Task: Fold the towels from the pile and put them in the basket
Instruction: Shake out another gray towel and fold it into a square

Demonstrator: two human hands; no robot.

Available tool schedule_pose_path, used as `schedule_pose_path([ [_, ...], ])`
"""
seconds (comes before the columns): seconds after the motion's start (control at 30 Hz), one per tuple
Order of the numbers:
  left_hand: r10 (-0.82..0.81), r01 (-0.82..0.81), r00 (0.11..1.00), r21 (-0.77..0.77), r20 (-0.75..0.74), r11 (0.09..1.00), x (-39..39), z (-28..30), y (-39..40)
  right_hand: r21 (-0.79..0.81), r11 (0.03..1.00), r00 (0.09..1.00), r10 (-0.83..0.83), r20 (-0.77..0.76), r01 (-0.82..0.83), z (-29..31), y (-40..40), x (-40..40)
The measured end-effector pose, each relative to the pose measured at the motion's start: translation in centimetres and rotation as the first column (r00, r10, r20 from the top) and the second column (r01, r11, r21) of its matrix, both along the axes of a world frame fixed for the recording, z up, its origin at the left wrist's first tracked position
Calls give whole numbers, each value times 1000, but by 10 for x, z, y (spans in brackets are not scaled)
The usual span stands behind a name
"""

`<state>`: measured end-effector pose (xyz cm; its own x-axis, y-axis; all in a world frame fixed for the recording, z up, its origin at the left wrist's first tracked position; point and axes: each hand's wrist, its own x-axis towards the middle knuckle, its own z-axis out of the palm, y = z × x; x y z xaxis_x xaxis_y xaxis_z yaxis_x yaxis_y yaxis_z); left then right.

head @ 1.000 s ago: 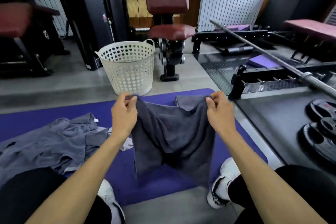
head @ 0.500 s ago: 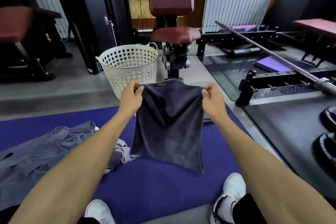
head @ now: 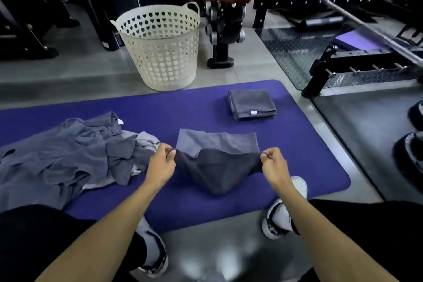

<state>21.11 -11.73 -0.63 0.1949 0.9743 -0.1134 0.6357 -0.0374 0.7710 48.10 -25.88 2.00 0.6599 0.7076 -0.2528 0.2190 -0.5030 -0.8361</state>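
Head view. The towel [head: 217, 162] being worked lies at the centre of the frame on the purple mat [head: 297, 167]. Its far portion lies flat on the mat; its near edge is lifted and sags between the two hands. The left hand [head: 160, 165] pinches the near left corner between thumb and curled fingers. The right hand [head: 274, 167] pinches the near right corner in the same manner. Both hands grasp cloth; neither is released.

Handling, as a judgement: the towel is soft, limp and light. It droops under its own weight wherever unsupported, so it will not hold a shape until laid down. It does not appear slippery or fragile. The corners are the correct places to hold it: a pinch at each corner keeps the edge taut and lets one edge be laid square on the opposite edge. A hold at mid-edge would let the corners flop and skew the fold.

A folded towel [head: 251, 104] rests on the mat right of centre, well apart from the hands, not yet in the basket. The pile [head: 68, 151] of unfolded towels lies at centre left, just beside the left hand. The basket [head: 160, 46] stands upright on the floor in the upper middle, just beyond the far edge of the mat; what it holds cannot be seen.
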Motion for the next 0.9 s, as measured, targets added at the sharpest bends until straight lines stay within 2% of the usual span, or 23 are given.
schedule_pose_path([
  [0.1,-69,69,996,9,-56,998,-7,-15,-17,-55,998,999,-8,51,11,-25,-20,0],
  [0.2,-110,98,981,-80,-161,992,-6,-31,-23,-114,992,995,61,78,-52,-47,-28,0],
  [0.3,-125,73,970,-241,-211,968,-4,-52,-25,-93,990,994,111,24,-108,-60,-28,1],
  [0.4,-197,114,950,-319,-243,941,3,-71,-30,-46,988,987,141,-75,-144,-65,-22,4],
  [0.47,-225,153,950,-305,-217,940,12,-74,-36,-5,988,982,150,-118,-152,-65,-21,5],
  [0.57,-303,281,950,-221,-72,934,37,-68,-41,27,976,963,216,-164,-214,-55,-19,4],
  [0.67,-480,487,873,-181,81,854,75,-57,-45,21,951,938,307,-162,-307,-51,-15,5],
  [0.8,-681,689,725,-134,106,713,119,-45,-50,35,943,928,333,-169,-332,-54,-17,11],
  [0.9,-665,673,739,-165,111,721,133,-49,-47,82,962,934,274,-232,-262,-57,-23,18],
])
